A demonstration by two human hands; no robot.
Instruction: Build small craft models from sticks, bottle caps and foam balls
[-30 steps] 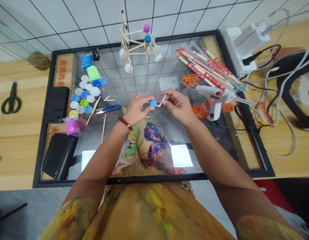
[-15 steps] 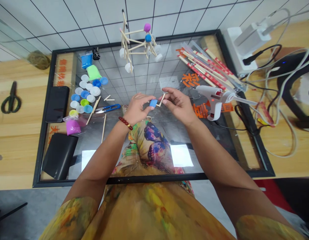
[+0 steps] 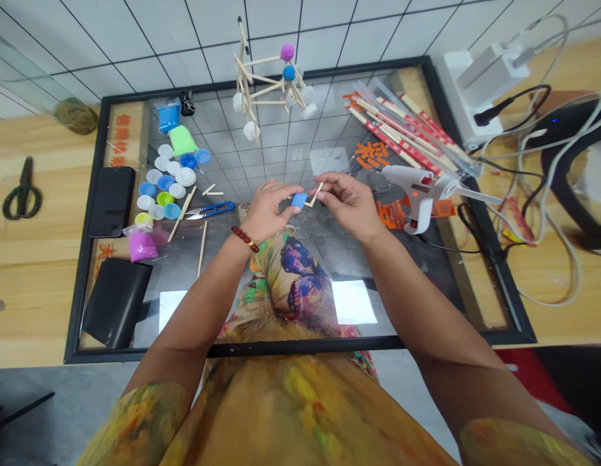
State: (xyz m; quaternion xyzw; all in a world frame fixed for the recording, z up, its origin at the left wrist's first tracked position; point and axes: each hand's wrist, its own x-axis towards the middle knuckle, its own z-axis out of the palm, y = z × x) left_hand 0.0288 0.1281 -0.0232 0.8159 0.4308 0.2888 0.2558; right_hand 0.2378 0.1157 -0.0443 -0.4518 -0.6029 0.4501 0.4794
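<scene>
Over the middle of the glass top, my left hand point(image 3: 271, 209) pinches a small blue piece point(image 3: 299, 200) between thumb and fingers. Close on its right, my right hand point(image 3: 348, 202) has its thumb and forefinger closed on a bent wooden stick piece point(image 3: 317, 195). The lower end of the stick piece lies right beside the blue piece; whether they touch is too small to tell. Behind both hands stands a stick structure point(image 3: 266, 92) with pink, blue and white parts. Blue snips point(image 3: 217, 208) lie left of my left hand, near short sticks point(image 3: 213, 190).
Bottle caps point(image 3: 185, 177), clay bags point(image 3: 182, 140), a phone point(image 3: 112, 200) and a black wallet point(image 3: 118, 303) lie at left. A white glue gun point(image 3: 419, 194), wrapped sticks point(image 3: 402, 133) and cables lie at right. Black scissors point(image 3: 22, 194) are far left.
My right hand and the stick piece have tilted slightly, the stick's upper end shifting a little right. My left hand still grips the blue piece in nearly the same place.
</scene>
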